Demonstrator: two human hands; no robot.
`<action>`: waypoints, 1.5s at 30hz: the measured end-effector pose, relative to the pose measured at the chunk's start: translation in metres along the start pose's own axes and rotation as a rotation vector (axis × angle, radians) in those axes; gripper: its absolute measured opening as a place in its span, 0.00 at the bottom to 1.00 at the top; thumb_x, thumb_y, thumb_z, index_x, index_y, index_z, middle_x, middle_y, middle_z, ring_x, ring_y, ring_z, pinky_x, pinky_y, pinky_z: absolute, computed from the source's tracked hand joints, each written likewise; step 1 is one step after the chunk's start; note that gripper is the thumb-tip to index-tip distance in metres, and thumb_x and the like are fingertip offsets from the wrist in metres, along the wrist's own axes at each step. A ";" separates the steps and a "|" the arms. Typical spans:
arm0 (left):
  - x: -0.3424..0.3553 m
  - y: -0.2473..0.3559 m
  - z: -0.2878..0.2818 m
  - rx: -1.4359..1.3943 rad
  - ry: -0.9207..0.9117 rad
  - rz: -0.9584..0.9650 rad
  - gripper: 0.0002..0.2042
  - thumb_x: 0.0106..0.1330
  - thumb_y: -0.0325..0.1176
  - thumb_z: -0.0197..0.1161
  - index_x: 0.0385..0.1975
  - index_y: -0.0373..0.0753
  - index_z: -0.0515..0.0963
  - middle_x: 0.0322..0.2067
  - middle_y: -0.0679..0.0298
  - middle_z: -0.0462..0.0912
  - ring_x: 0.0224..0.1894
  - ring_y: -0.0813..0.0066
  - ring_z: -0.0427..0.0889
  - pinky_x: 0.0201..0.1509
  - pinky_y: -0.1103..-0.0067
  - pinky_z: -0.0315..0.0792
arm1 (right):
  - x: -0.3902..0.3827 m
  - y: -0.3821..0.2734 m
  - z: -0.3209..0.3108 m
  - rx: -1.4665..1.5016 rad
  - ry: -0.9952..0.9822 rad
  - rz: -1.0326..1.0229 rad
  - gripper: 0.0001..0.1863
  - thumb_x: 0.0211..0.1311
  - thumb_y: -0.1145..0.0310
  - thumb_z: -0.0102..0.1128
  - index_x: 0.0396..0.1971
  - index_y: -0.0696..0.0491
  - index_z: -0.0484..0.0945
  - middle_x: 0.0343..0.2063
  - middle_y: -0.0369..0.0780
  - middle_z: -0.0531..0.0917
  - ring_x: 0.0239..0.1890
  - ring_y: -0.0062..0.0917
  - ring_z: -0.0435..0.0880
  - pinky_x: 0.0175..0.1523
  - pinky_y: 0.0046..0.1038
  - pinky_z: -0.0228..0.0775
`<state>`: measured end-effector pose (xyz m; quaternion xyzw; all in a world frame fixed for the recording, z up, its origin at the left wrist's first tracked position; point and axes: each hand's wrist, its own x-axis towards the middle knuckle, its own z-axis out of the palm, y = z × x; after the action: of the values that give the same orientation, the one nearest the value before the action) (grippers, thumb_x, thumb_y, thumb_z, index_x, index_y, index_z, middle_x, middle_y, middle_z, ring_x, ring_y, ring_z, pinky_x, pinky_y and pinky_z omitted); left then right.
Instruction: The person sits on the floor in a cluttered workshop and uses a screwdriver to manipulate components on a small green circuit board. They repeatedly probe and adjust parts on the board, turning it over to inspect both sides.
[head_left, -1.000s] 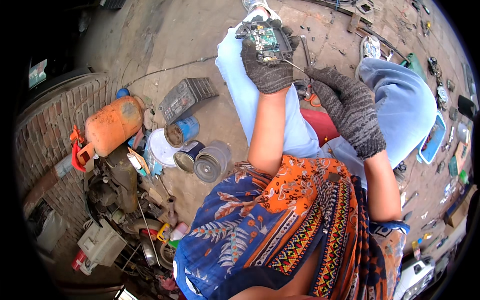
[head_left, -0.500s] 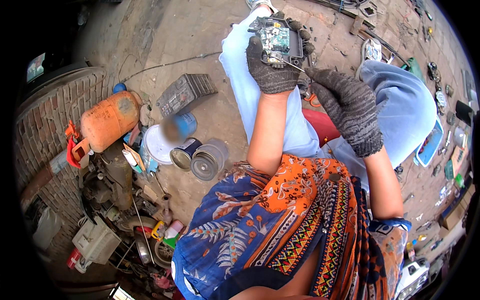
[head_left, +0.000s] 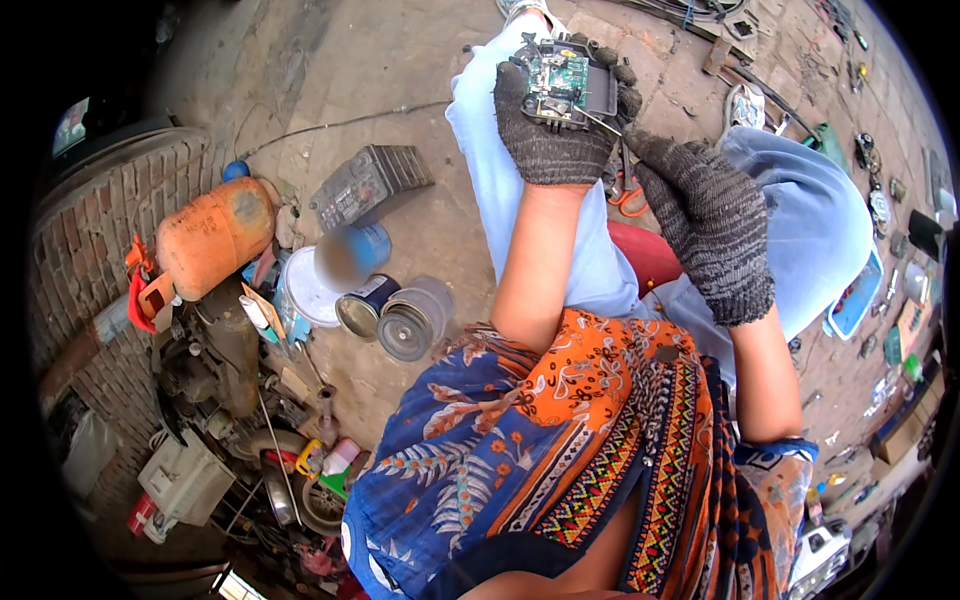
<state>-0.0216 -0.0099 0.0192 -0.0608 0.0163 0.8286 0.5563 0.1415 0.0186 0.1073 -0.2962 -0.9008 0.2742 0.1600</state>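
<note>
My left hand, in a dark knit glove, grips an open black plastic housing with a green circuit board inside, held over my outstretched jeans leg. My right hand, also gloved, is closed on a thin metal tool that reaches to the housing's lower right edge; its handle is hidden in the glove. Beneath, between my legs, orange-handled scissors lie partly covered by my right glove, beside a red object that I cannot make out.
At left are a grey battery case, several cans, a white lid, an orange gas cylinder by a brick wall, and piled machine parts. At right lie a blue tray, tools and scattered small parts; a hammer is above.
My left hand and the housing have moved right. My right hand has shifted slightly right, and the tool's tip, lying across the board half a second ago, is now at the housing's edge.
</note>
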 end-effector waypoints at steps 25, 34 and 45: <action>-0.004 -0.002 -0.012 0.109 0.159 -0.011 0.22 0.63 0.50 0.46 0.42 0.38 0.74 0.36 0.53 0.80 0.36 0.54 0.79 0.37 0.59 0.76 | 0.017 0.015 -0.003 0.284 -0.183 0.103 0.13 0.56 0.70 0.58 0.41 0.58 0.79 0.34 0.47 0.82 0.36 0.35 0.83 0.43 0.30 0.73; -0.006 -0.004 -0.010 0.282 0.186 -0.048 0.20 0.63 0.49 0.46 0.39 0.39 0.75 0.35 0.56 0.79 0.36 0.57 0.79 0.38 0.63 0.75 | -0.008 0.014 0.020 0.275 -0.045 0.121 0.14 0.56 0.66 0.56 0.43 0.51 0.79 0.35 0.45 0.82 0.36 0.38 0.82 0.43 0.33 0.73; -0.003 -0.004 -0.032 0.349 0.268 -0.010 0.13 0.63 0.44 0.48 0.37 0.44 0.74 0.33 0.64 0.78 0.36 0.66 0.77 0.42 0.69 0.73 | -0.013 0.000 0.023 -0.118 -0.166 0.111 0.16 0.54 0.67 0.57 0.44 0.50 0.75 0.32 0.46 0.80 0.33 0.38 0.80 0.37 0.37 0.72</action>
<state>-0.0139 -0.0145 -0.0124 -0.0732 0.2329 0.7949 0.5554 0.1412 0.0016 0.0873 -0.3307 -0.9077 0.2530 0.0516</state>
